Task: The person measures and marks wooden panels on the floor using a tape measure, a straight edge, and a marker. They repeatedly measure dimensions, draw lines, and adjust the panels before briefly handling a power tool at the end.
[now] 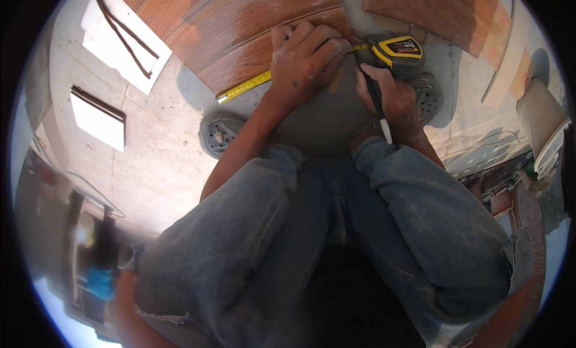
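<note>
A glossy brown wood-grain panel [252, 24] lies on the floor in front of me. Along its near edge runs the yellow blade of a tape measure [247, 86], whose black and yellow case [403, 50] rests past the panel's right end. My left hand [306, 63], fingers bent, presses the blade down against the panel and hides its middle stretch. In my right hand [393, 99] is a dark pen [375, 95] with a white rear end. Its upper end is by the blade at the panel's right corner; whether it touches cannot be made out.
A second brown panel [441, 12] lies at the far right. White pieces with dark strips [99, 120] are on the pale floor [150, 168] at left. My shoes [217, 134] stand either side of my hands. A cylindrical object [540, 108] is at the right edge.
</note>
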A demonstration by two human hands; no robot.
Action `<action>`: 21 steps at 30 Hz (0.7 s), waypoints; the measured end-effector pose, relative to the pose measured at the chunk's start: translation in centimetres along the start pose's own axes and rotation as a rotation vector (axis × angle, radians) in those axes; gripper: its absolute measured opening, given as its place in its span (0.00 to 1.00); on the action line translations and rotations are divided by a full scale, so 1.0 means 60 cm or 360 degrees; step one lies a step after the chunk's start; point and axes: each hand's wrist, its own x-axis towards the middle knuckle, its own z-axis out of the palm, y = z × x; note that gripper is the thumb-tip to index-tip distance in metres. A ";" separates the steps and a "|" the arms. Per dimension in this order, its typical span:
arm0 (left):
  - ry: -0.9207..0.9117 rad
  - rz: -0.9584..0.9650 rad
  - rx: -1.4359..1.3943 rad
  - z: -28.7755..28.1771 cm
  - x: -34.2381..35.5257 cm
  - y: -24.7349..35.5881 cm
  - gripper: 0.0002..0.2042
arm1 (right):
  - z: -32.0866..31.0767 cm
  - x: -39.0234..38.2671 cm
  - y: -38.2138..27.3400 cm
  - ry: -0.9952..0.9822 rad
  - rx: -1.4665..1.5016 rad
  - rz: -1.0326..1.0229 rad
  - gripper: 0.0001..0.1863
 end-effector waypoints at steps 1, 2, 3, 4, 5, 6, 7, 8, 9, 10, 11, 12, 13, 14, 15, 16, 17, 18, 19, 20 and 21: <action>-0.0004 0.0002 0.0002 -0.001 0.000 0.000 0.07 | 0.001 -0.001 0.000 0.0001 0.0002 0.0005 0.15; -0.0008 0.0004 0.0004 -0.001 0.000 0.000 0.07 | 0.002 -0.002 0.000 0.0002 0.0004 0.0011 0.15; -0.0012 0.0006 0.0006 -0.002 -0.001 0.000 0.07 | 0.002 -0.002 0.000 0.0003 0.0006 0.0016 0.15; -0.0008 0.0006 0.0001 -0.001 -0.002 -0.001 0.07 | 0.002 -0.002 0.000 0.0002 0.0007 0.0019 0.15; -0.0005 0.0005 -0.0004 0.001 -0.003 -0.002 0.07 | 0.002 -0.001 -0.001 0.0000 0.0008 0.0021 0.15; -0.0001 0.0005 -0.0010 0.002 -0.004 -0.003 0.07 | 0.002 -0.001 -0.001 -0.0001 0.0009 0.0024 0.15; -0.0001 0.0013 0.0001 0.001 -0.003 -0.002 0.07 | 0.002 -0.002 -0.002 -0.0006 0.0011 0.0035 0.15; 0.0000 0.0021 0.0012 0.000 -0.001 -0.001 0.07 | 0.001 -0.002 -0.003 -0.0010 0.0012 0.0047 0.15; 0.0001 0.0030 0.0021 -0.001 0.000 0.000 0.08 | 0.000 -0.003 -0.003 -0.0014 0.0012 0.0059 0.15; -0.0002 0.0024 0.0026 -0.001 -0.001 -0.001 0.08 | 0.001 -0.003 -0.002 -0.0008 0.0015 0.0051 0.14; -0.0006 0.0019 0.0029 0.000 -0.001 -0.001 0.08 | 0.003 -0.002 -0.001 -0.0002 0.0018 0.0043 0.14; -0.0011 0.0013 0.0032 0.000 -0.002 -0.002 0.08 | 0.004 -0.001 0.000 0.0003 0.0021 0.0036 0.14; -0.0008 0.0017 0.0032 -0.001 -0.001 -0.001 0.08 | 0.003 0.000 -0.001 0.0001 0.0009 0.0033 0.14; -0.0006 0.0020 0.0031 -0.001 0.000 -0.001 0.08 | 0.002 0.001 -0.002 -0.0002 -0.0003 0.0029 0.14; -0.0004 0.0023 0.0030 -0.002 0.000 0.000 0.07 | 0.001 0.001 -0.003 -0.0005 -0.0014 0.0027 0.14; -0.0001 0.0027 0.0035 -0.002 0.000 0.000 0.07 | 0.002 0.001 -0.003 0.0007 -0.0014 0.0023 0.14; 0.0001 0.0031 0.0040 -0.002 0.000 0.000 0.07 | 0.003 0.001 -0.002 0.0019 -0.0013 0.0018 0.14; 0.0003 0.0034 0.0045 -0.002 0.000 0.000 0.07 | 0.003 0.001 -0.002 0.0030 -0.0011 0.0015 0.14; 0.0006 0.0039 0.0047 -0.001 0.000 -0.001 0.07 | 0.004 0.001 -0.002 0.0026 -0.0015 0.0020 0.14; 0.0009 0.0043 0.0050 -0.001 0.000 -0.001 0.07 | 0.004 0.001 -0.002 0.0022 -0.0018 0.0025 0.14; 0.0012 0.0047 0.0052 -0.001 0.000 -0.001 0.07 | 0.004 0.000 -0.002 0.0018 -0.0021 0.0030 0.14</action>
